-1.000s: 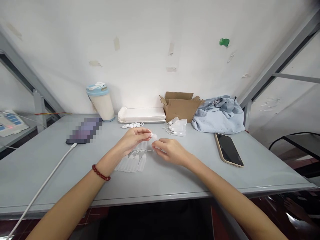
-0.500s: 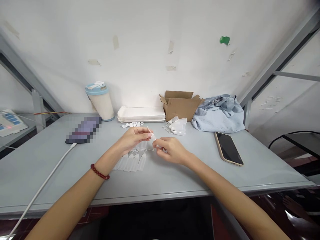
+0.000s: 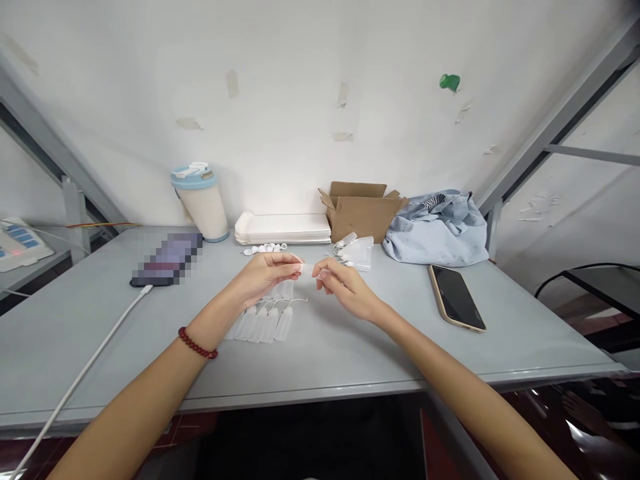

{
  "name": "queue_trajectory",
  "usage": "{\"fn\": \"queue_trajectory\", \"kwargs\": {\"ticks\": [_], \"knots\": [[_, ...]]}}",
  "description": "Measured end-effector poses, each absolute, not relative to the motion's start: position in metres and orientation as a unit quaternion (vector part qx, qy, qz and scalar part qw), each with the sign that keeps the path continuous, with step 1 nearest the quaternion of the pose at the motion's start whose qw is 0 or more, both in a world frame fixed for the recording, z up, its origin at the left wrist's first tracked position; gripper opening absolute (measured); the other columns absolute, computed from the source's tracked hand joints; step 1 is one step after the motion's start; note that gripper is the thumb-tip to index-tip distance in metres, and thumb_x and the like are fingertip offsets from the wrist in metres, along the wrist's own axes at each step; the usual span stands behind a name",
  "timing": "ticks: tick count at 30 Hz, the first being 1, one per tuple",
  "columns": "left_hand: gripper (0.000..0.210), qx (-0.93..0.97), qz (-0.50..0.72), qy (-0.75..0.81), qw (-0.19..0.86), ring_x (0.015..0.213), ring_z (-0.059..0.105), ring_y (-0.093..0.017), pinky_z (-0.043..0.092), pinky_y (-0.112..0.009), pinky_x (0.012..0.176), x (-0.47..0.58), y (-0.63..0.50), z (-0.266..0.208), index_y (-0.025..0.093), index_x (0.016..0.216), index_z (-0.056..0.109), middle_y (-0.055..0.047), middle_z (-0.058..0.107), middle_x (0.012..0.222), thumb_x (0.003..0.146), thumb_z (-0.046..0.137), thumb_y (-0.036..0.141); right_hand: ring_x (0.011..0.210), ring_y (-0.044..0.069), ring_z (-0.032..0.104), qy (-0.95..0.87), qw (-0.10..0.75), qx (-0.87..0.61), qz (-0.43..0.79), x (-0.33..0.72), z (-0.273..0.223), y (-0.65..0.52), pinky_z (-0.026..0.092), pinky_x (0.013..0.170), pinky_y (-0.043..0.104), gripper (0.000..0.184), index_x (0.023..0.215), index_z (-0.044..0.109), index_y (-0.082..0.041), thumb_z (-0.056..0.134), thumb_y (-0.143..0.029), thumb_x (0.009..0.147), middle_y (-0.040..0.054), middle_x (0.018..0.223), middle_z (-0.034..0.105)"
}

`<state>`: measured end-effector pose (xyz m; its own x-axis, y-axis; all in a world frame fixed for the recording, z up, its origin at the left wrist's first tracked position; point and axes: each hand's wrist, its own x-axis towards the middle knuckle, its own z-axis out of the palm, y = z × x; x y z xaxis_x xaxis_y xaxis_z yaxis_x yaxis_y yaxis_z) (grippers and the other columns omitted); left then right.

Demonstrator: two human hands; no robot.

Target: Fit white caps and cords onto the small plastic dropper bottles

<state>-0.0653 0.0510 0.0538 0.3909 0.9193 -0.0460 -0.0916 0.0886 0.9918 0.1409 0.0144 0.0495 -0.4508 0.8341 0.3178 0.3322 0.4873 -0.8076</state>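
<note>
Above the middle of the table, my left hand (image 3: 267,273) pinches one end of a small translucent white plastic bottle (image 3: 307,269), with a thin white cord or tube beside the fingertips. My right hand (image 3: 345,287) has its bent fingers at the bottle's other end, closed around it; the fingers hide most of that end. Under and in front of my left hand lie several similar translucent bottles (image 3: 263,325), with thin white tubes at their tops. My left hand partly covers those farther back.
Several small white caps (image 3: 265,249) lie by a stack of white trays (image 3: 285,228). More bottles (image 3: 357,252) lie before a cardboard box (image 3: 365,213). Around them are a blue cloth (image 3: 437,230), a phone (image 3: 457,298), a tumbler (image 3: 203,203), and a blurred-out device (image 3: 167,260) on a white cable (image 3: 90,373).
The bottle has turned from tilted to nearly level between my hands. My right hand has shifted slightly and its fingers have rearranged. My left hand stays nearly in place.
</note>
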Motion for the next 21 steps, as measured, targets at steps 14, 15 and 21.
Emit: {"fn": "queue_trajectory", "kwargs": {"ticks": [14,15,21], "knots": [[0.027,0.545,0.411,0.384,0.622,0.076,0.061,-0.015,0.049,-0.031,0.076,-0.0614,0.0458,0.0575,0.014,0.076,0.071,-0.005,0.066,0.081,0.074,0.074,0.04,0.057,0.01,0.048,-0.666,0.41,-0.344,0.52,0.1365,0.0568,0.0132,0.04,0.056,0.026,0.016,0.092,0.047,-0.02,0.043,-0.036,0.091,-0.0018,0.075,0.056],[0.029,0.551,0.4,0.4,0.613,0.07,0.06,-0.014,0.049,-0.03,0.07,-0.0611,0.0455,0.0578,0.014,0.075,0.07,-0.004,0.065,0.076,0.074,0.073,0.042,0.057,0.01,0.048,-0.665,0.41,-0.344,0.521,0.1364,0.0567,0.0132,0.04,0.056,0.026,0.016,0.092,0.047,-0.02,0.043,-0.036,0.091,-0.0018,0.074,0.056],[0.028,0.611,0.387,0.401,0.562,0.073,0.06,-0.015,0.049,-0.027,0.067,-0.0616,0.045,0.0597,0.014,0.078,0.069,-0.004,0.063,0.078,0.075,0.071,0.042,0.056,0.01,0.048,-0.658,0.41,-0.34,0.532,0.1373,0.0566,0.015,0.04,0.055,0.026,0.016,0.093,0.046,-0.02,0.042,-0.036,0.091,-0.0024,0.071,0.055]]}}
